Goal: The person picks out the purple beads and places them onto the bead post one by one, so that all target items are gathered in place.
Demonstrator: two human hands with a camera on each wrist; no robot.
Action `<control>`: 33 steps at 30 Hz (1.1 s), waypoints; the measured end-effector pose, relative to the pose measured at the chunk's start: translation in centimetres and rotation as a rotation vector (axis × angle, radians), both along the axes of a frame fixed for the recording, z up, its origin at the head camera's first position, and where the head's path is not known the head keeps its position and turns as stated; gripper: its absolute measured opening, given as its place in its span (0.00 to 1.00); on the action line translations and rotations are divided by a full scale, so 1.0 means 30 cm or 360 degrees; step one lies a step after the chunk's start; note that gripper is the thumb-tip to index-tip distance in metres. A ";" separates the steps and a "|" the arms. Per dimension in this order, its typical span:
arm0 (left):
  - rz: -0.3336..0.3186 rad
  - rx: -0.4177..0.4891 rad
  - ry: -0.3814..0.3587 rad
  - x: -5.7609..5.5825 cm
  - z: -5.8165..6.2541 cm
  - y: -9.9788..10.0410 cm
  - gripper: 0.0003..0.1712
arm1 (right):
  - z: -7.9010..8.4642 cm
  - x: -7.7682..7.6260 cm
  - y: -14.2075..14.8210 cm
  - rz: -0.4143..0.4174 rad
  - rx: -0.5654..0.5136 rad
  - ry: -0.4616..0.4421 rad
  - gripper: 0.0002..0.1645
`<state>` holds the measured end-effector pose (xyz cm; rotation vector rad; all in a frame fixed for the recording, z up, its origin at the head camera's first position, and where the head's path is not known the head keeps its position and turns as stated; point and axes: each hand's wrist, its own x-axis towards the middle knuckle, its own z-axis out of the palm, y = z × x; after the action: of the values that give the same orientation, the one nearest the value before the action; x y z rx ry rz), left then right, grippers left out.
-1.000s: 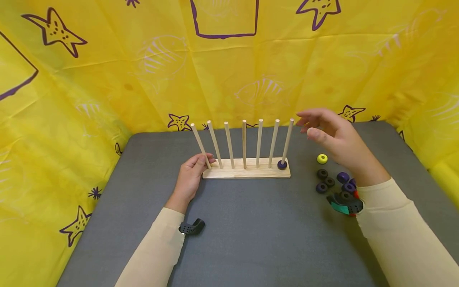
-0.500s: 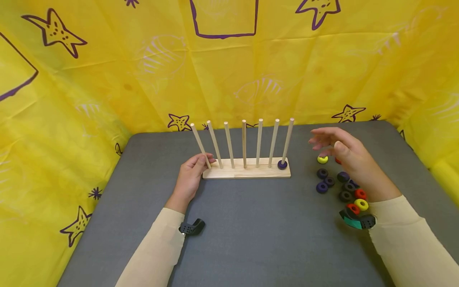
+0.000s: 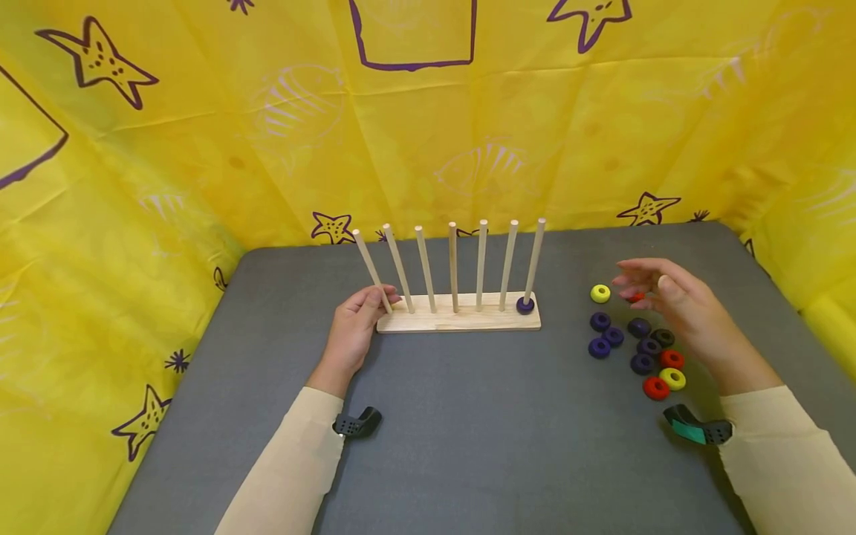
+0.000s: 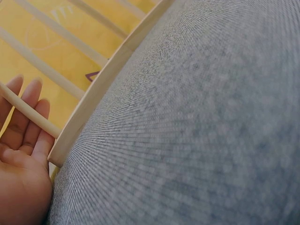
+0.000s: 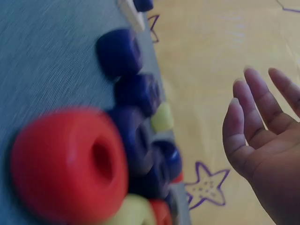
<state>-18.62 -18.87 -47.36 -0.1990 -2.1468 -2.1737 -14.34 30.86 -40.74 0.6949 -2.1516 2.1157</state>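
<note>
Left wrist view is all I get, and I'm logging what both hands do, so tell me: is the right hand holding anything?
Observer: No, the right hand holds nothing; the right wrist view shows its palm bare.
Operator: Noted. Anything at the far end, out of my frame?
Observer: Yes, one purple ring sits at the foot of the rightmost peg of the wooden stand.
Operator: And beyond that?
Observer: Red, yellow and dark loose rings lie on the table, to the right of the stand.
</note>
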 end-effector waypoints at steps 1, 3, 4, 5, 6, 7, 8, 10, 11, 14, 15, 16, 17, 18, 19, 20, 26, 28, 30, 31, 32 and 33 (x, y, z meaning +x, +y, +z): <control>0.0002 -0.0002 0.0001 0.000 0.000 0.000 0.25 | -0.008 0.001 0.009 0.0005 -0.0014 -0.0004 0.31; 0.0008 -0.0006 0.0003 -0.001 0.000 -0.001 0.25 | -0.022 0.001 0.028 0.0027 -0.0039 0.0000 0.28; 0.0010 -0.0007 0.0002 -0.001 0.000 0.000 0.25 | -0.029 0.001 0.039 0.0035 -0.0046 -0.0002 0.27; 0.0012 -0.0004 0.0003 -0.001 -0.001 0.001 0.25 | -0.036 0.001 0.049 0.0047 -0.0055 0.0000 0.27; 0.0013 -0.0003 0.0004 -0.002 -0.001 0.001 0.25 | -0.044 0.001 0.058 0.0058 -0.0064 -0.0002 0.26; 0.0013 0.0002 0.0006 -0.002 -0.001 0.002 0.25 | -0.050 0.001 0.067 0.0051 -0.0058 -0.0017 0.26; 0.0013 0.0006 0.0007 -0.003 -0.002 0.002 0.24 | -0.058 0.002 0.076 0.0048 -0.0053 -0.0024 0.26; 0.0010 0.0009 0.0011 -0.004 -0.003 0.003 0.24 | -0.073 0.005 0.092 0.0017 -0.0029 -0.0057 0.25; 0.0008 0.0009 0.0011 -0.004 -0.003 0.003 0.24 | -0.081 0.005 0.098 0.0003 -0.0018 -0.0075 0.25; 0.0011 0.0009 0.0009 -0.005 -0.003 0.002 0.24 | -0.104 0.006 0.115 -0.0064 0.0100 -0.0122 0.25; 0.0012 0.0009 0.0007 -0.005 -0.002 0.002 0.24 | -0.111 0.005 0.118 -0.0089 0.0156 -0.0133 0.25; 0.0011 0.0010 0.0004 -0.004 -0.001 0.001 0.24 | -0.119 0.004 0.122 -0.0108 0.0215 -0.0140 0.26; 0.0011 0.0010 0.0001 -0.004 -0.001 0.000 0.24 | -0.126 0.003 0.125 -0.0129 0.0288 -0.0142 0.26; 0.0011 0.0009 -0.0002 -0.004 0.000 -0.002 0.24 | -0.133 0.002 0.128 -0.0152 0.0363 -0.0148 0.26; 0.0007 0.0007 -0.0005 -0.004 0.002 -0.002 0.24 | -0.141 0.001 0.131 -0.0182 0.0441 -0.0150 0.25; 0.0005 0.0008 -0.0005 -0.004 0.002 -0.002 0.24 | -0.148 0.000 0.134 -0.0209 0.0505 -0.0159 0.24; -0.0001 0.0013 0.0001 -0.009 0.006 -0.004 0.24 | -0.177 0.004 0.144 -0.0335 0.0728 -0.0300 0.21; -0.0004 0.0010 0.0003 -0.009 0.005 -0.003 0.25 | -0.175 0.008 0.144 -0.0335 0.0736 -0.0329 0.22; -0.0003 0.0008 0.0003 -0.009 0.004 -0.002 0.25 | -0.175 0.007 0.144 -0.0330 0.0737 -0.0325 0.22; -0.0002 0.0008 0.0003 -0.008 0.003 -0.001 0.25 | -0.174 0.007 0.143 -0.0329 0.0746 -0.0315 0.22; 0.0000 0.0004 0.0002 -0.007 0.002 -0.001 0.25 | -0.175 0.005 0.143 -0.0331 0.0760 -0.0303 0.22; 0.0001 0.0002 0.0002 -0.006 0.002 0.000 0.25 | -0.176 0.004 0.144 -0.0334 0.0779 -0.0298 0.22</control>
<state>-18.79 -18.88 -47.29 -0.1993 -2.1447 -2.1735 -14.21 35.18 -46.03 0.2738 -2.7395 1.6184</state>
